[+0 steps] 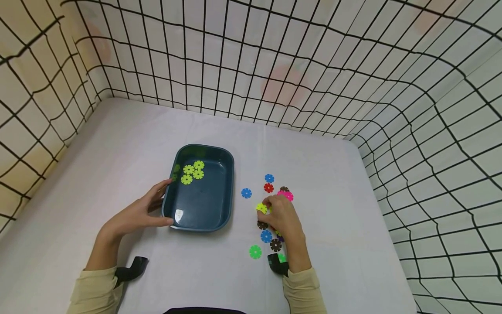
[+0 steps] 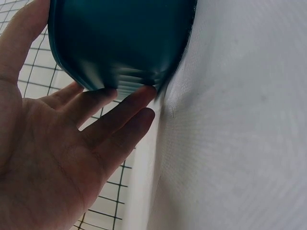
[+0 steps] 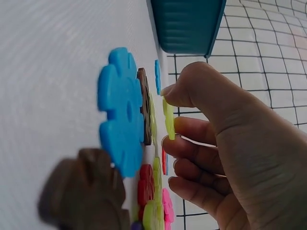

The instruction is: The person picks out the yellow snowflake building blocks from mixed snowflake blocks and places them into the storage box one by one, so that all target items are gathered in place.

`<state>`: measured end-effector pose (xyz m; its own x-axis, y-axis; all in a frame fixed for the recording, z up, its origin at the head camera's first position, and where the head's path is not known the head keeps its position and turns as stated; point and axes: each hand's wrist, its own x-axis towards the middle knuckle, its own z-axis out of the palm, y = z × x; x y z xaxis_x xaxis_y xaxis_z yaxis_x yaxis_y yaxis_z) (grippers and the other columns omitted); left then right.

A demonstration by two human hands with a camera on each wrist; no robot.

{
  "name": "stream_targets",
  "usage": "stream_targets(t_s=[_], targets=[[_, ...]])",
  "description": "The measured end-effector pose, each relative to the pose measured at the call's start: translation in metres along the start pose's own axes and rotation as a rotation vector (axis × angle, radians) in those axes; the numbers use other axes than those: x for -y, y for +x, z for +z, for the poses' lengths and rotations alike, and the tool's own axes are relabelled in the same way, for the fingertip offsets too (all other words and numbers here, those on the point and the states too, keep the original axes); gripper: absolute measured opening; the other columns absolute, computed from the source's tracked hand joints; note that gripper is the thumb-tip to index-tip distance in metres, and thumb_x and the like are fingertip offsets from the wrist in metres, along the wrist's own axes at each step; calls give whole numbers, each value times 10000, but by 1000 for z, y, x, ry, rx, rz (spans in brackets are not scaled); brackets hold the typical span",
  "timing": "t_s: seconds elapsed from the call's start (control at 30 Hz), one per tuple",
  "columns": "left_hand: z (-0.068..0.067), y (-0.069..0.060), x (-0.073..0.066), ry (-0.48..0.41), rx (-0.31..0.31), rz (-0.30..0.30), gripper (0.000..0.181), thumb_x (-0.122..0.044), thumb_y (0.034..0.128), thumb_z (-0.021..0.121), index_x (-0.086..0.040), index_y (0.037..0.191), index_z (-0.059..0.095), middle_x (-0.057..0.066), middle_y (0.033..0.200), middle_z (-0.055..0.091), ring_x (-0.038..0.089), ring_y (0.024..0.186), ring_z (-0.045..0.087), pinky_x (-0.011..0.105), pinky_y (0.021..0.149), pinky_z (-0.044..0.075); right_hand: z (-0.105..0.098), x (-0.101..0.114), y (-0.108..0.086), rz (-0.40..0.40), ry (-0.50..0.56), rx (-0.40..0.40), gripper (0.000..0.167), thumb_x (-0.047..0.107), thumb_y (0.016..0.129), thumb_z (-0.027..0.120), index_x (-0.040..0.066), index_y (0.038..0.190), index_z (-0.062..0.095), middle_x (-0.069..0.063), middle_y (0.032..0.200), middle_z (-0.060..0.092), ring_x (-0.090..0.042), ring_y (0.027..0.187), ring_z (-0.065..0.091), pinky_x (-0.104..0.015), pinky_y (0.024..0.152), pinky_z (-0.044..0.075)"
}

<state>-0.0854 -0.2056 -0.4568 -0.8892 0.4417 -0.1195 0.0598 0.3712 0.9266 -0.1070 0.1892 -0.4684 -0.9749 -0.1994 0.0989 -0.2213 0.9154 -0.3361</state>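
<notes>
My right hand (image 1: 283,214) pinches a yellow-green notched flower disc (image 1: 261,208) between thumb and fingertips, over a loose cluster of similar discs. In the right wrist view, that disc (image 3: 169,119) is held edge-on, just off the white surface. A blue disc (image 3: 121,112) and a brown disc (image 3: 145,106) lie close by. My left hand (image 1: 135,213) rests against the left side of a dark teal tray (image 1: 201,209), its fingers fairly straight and spread, as the left wrist view shows. Several yellow-green discs (image 1: 193,172) lie together inside the tray.
Around the right hand lie blue (image 1: 246,193), red (image 1: 268,188), pink (image 1: 289,196), brown (image 1: 276,245) and green (image 1: 255,252) discs; the hand hides part of the cluster. A black wire grid (image 1: 219,65) borders the white table (image 1: 337,261) at the back and sides.
</notes>
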Motion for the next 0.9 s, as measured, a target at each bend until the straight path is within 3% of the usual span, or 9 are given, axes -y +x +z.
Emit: stream_targets(t_s=[0.5, 0.9], targets=[[-1, 0, -4, 31, -4, -19, 1049, -276, 795, 802, -164, 1560, 92, 269, 1587, 180, 572, 1364, 325, 651, 1037, 387, -3, 3, 2, -48, -9, -55, 273, 250, 709, 793, 87, 922, 740, -30, 911, 707, -147, 820, 573, -266, 697, 551], [0, 0, -3, 5, -2, -20, 1045, -263, 797, 800, -170, 1561, 93, 266, 1590, 172, 575, 1366, 317, 665, 1046, 366, -16, 13, 11, -130, -16, -77, 243, 230, 726, 816, 69, 891, 738, -36, 854, 685, -155, 815, 540, -261, 662, 535]])
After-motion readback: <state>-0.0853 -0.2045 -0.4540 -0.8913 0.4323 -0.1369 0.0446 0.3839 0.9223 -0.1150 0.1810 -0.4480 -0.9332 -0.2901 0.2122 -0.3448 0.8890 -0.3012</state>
